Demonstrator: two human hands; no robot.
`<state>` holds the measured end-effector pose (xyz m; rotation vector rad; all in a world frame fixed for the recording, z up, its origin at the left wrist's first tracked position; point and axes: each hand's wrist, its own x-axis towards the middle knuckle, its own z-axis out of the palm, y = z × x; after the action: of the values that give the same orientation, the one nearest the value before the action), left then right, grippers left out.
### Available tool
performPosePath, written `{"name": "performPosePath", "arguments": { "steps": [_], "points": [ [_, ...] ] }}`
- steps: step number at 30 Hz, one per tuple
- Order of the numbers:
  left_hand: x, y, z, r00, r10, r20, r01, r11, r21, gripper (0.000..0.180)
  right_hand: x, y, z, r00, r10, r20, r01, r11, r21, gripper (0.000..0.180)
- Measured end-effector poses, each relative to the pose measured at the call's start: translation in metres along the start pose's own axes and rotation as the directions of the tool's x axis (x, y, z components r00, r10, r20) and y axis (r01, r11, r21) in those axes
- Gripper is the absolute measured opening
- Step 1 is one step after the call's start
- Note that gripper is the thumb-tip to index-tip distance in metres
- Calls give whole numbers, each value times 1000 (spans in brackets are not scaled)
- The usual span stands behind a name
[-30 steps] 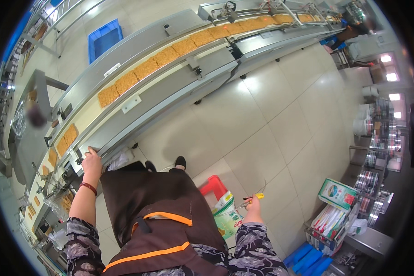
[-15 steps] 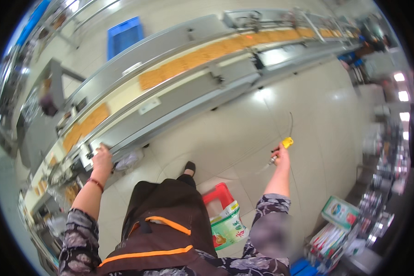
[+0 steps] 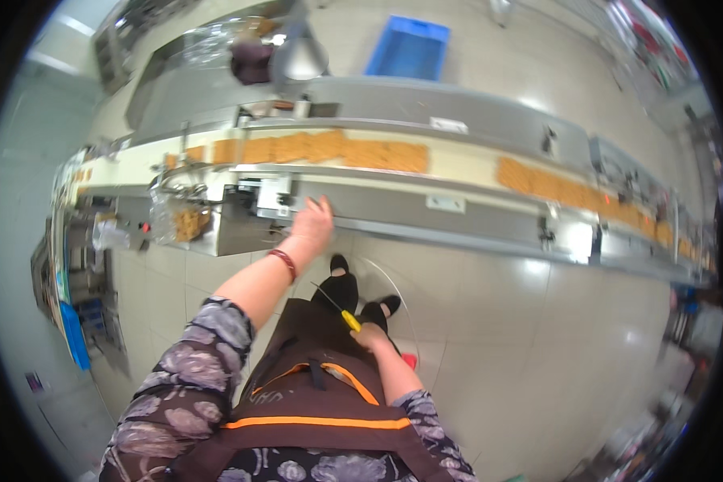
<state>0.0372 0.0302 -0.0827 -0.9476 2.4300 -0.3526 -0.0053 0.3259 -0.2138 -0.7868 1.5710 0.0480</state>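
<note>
In my right hand, fingers wrapped round it, is a yellow air blow gun with a long thin nozzle. The nozzle points up and left, in front of my dark apron. A pale thin hose curves over the floor near it. My left hand reaches to the near side of a conveyor, fingers apart and holding nothing I can see. Just left of it is a small white and metal device on the conveyor's side. On the pale belt lie rows of flat orange-brown biscuit-like pieces.
Beyond the conveyor, a blue crate stands on the tiled floor. A metal table with clear plastic is at the far left. A bag of brown pieces lies left of my left hand. Behind my right wrist shows a red item.
My view has turned left. The blow gun has come in from the far right to before my apron, its nozzle now pointing up-left. My left hand stays by the conveyor's near side.
</note>
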Motion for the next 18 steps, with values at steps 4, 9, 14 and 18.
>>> {"name": "performPosePath", "arguments": {
  "steps": [4,9,14,18],
  "points": [
    [6,5,15,998,-7,-67,11,998,58,57,13,8,-2,999,3,-38,-12,969,-245,48],
    [-3,-5,4,990,30,-138,-24,999,47,55,13,75,-62,974,192,-121,-221,923,-315,37],
    [-9,-34,-7,954,225,-197,-263,945,-194,59,-34,62,-142,912,385,-142,-406,899,-164,40],
    [-3,-60,24,716,388,-580,-521,850,-74,59,-35,43,-157,904,405,-136,-427,869,-251,45]
  ]
}}
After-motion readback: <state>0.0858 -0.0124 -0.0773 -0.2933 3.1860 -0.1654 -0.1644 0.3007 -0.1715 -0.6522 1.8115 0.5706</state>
